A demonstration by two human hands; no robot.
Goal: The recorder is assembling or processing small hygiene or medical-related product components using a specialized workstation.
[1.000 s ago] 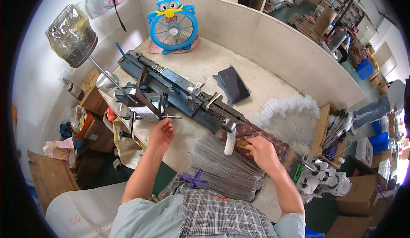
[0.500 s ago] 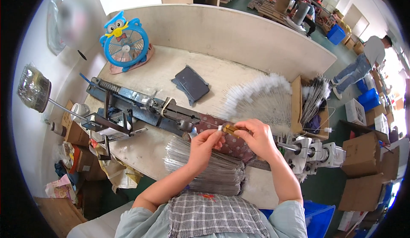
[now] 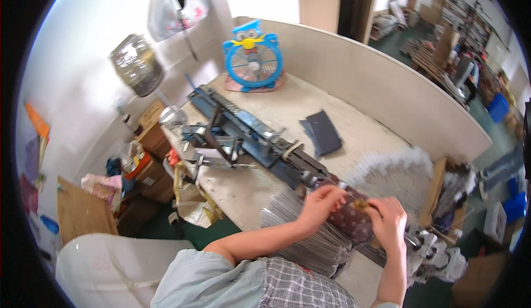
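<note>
My left hand [image 3: 323, 204] is closed in a pinch above the front of the bench; what lies between its fingertips is too blurred to make out. To its right, my right hand [image 3: 388, 219] is closed on a small brass-coloured piece [image 3: 360, 204], which points toward the left hand. Beneath both hands lies a brown dotted cloth [image 3: 354, 226]. A thick bundle of thin metal wires [image 3: 312, 244] rests close in front of me, below the left forearm. Beyond the hands, a fan of thin wires with white fluffy ends [image 3: 395, 167] is spread on the bench.
A long metal bench machine [image 3: 249, 131] runs diagonally, with a white-housed mechanism [image 3: 437, 258] at the right. Farther back stand a blue cartoon fan [image 3: 254, 64] and a dark flat pad [image 3: 323, 134]. A cardboard box [image 3: 434, 192] holds more wires. A low partition [image 3: 387, 76] borders the bench.
The view has swung left, so the bench appears farther right. The small white thing at my left fingertips no longer shows clearly, and the hands are slightly farther apart.
</note>
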